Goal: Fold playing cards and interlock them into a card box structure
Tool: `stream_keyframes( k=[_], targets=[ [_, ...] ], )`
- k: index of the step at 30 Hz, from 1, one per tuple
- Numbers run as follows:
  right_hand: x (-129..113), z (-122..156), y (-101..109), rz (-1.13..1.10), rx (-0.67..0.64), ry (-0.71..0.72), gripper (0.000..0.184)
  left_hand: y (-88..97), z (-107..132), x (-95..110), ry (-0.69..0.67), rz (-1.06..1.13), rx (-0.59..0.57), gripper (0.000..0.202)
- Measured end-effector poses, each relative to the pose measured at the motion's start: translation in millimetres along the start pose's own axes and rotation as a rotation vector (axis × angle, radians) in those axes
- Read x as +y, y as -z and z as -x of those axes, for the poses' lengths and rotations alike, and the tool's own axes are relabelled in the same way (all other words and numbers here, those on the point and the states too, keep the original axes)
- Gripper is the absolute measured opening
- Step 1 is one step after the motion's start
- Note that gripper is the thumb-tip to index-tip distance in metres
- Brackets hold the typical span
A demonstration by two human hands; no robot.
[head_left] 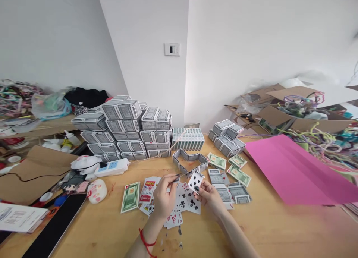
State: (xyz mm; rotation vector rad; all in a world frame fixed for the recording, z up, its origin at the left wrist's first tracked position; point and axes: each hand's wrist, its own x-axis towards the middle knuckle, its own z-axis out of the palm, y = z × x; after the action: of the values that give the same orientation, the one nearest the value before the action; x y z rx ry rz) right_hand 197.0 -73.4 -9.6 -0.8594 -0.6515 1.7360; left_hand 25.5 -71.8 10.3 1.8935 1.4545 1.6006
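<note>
My right hand (209, 195) pinches a spade playing card (195, 180), its face turned toward me. Left of it, my left hand (165, 195) is closed at the fingertips on what looks like a grey-backed playing card (177, 178), seen almost edge-on and mostly hidden by the fingers. Under and between the hands lie loose face-up playing cards (182, 203), partly overlapping. Just beyond the fingertips stands an open ring of folded cards (191, 166). Grey-backed folded cards (222, 192) lie right of my right hand.
Stacked grey card blocks (129, 125) rise at the back left, a smaller stack (227, 138) at the back right. Green card boxes (188, 138) stand between them. A pink sheet (296, 168) covers the right side. A power strip (113, 167) and a black panel (56, 228) lie left.
</note>
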Motion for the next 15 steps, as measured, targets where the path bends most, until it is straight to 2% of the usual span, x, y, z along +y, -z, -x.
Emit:
stream_keyframes(
  k=[5,9,12,15],
  targets=[
    [0,1,-3,-0.006,0.007,-0.007,0.029,-3.9,3,1,0.132,0.084,-0.015,0.012],
    [0,2,-2,0.02,0.037,0.022,0.028,-5.8,4,3,0.277,0.216,-0.09,0.015],
    [1,2,-2,0.103,0.036,0.047,0.031,-7.2,4,7,0.329,0.247,-0.217,0.022],
    [3,1,-2,0.311,0.072,0.101,0.037,-8.2,3,11,0.326,0.215,-0.38,0.025]
  ],
)
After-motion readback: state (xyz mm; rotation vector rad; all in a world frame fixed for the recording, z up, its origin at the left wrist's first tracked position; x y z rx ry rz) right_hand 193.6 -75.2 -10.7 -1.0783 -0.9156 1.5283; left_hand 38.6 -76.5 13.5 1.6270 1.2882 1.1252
